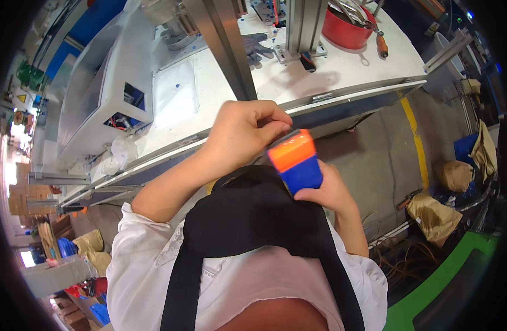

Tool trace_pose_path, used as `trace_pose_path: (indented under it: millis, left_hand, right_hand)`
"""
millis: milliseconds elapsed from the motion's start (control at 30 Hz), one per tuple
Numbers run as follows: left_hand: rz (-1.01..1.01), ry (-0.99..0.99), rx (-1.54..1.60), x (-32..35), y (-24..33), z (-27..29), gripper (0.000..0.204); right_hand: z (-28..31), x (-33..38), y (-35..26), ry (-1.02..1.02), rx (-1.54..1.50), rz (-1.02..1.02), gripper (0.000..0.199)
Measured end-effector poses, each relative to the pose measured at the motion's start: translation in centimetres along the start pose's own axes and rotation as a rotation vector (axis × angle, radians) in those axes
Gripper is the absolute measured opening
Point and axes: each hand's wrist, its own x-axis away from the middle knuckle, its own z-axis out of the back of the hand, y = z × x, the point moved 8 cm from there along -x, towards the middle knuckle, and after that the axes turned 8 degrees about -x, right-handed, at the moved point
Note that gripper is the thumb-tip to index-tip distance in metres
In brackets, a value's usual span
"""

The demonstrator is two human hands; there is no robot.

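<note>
A blue-and-orange block-shaped thing [292,151] with a dark far end is held in front of my black apron [248,215]; its exact kind does not show. My right hand [335,190] is wrapped round its blue lower part, with the thumb lying across the near side. At the dark far end, my left hand [243,129] has thumb and forefinger pinched together. Whether those fingertips hold something small or only touch the block cannot be made out. Both hands are in the air short of the white workbench [209,94].
Metal posts [223,47] rise from the bench's front part. Beyond them lie a grey glove [256,47], a red bowl [347,27] with tools and an orange-handled tool [382,47]. A white machine housing [107,94] stands left. Brown paper bags [434,218] and a green-edged surface [441,287] are right.
</note>
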Motion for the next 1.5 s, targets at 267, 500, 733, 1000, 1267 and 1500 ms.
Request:
trace_pose_path:
  millis: [267,500,733,1000,1267,1500]
  left_hand:
    - [-0.273,0.595,0.038,5.3,3.4,11.2,0.008]
    - [-0.879,0.599,-0.663,10.8,9.0,6.9,0.023]
    - [-1.391,0.586,-0.653,14.3,12.9,4.8,0.019]
    - [-0.913,0.605,-0.496,10.6,7.4,16.8,0.024]
    - [-0.615,0.658,-0.270,8.2,-0.7,26.7,0.011]
    - [-0.502,0.629,-0.059,4.5,-4.3,34.6,0.013]
  right_hand:
    - [2.0,1.9,1.1,0.260,0.295,0.156,0.055]
    - [4.1,-0.1,-2.1,0.505,0.469,0.217,0.057]
    - [4.8,-9.4,-5.6,0.698,1.151,0.162,0.056]
    - [3.0,-15.7,-7.1,0.766,0.886,0.555,0.055]
    - [-16.2,-11.8,-17.3,0.225,0.082,1.178,0.070]
    - [-16.2,-25.5,-11.7,0.210,-0.547,0.421,0.008]
